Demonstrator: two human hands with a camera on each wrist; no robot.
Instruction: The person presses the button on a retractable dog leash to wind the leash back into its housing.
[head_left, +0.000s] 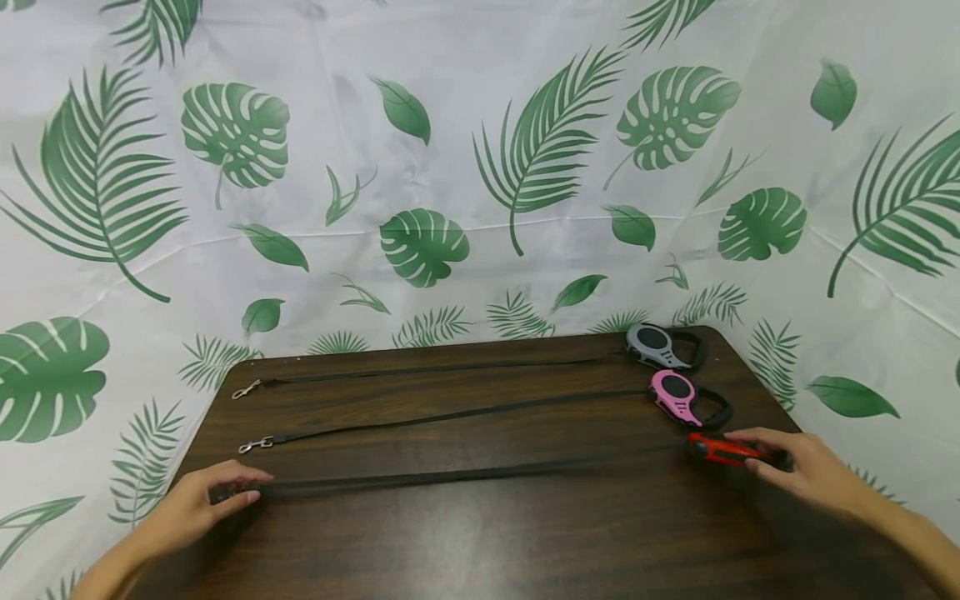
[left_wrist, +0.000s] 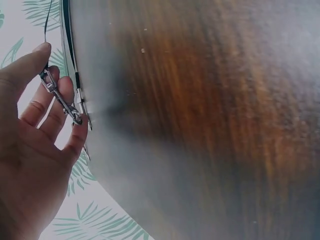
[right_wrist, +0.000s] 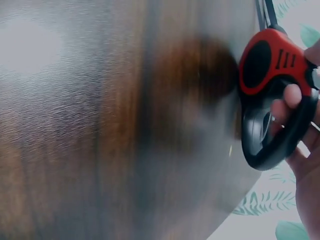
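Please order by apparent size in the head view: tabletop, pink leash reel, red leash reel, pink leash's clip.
1. Tabletop
2. Pink leash reel, red leash reel: unsure; right hand partly covers the red
3. Pink leash's clip

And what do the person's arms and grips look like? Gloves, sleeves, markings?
Left grip and right grip are ordinary human hands: no gloves, no rings visible. Left forearm and right forearm are slim and uncovered as far as the frame shows. No sleeves, cables or markings visible.
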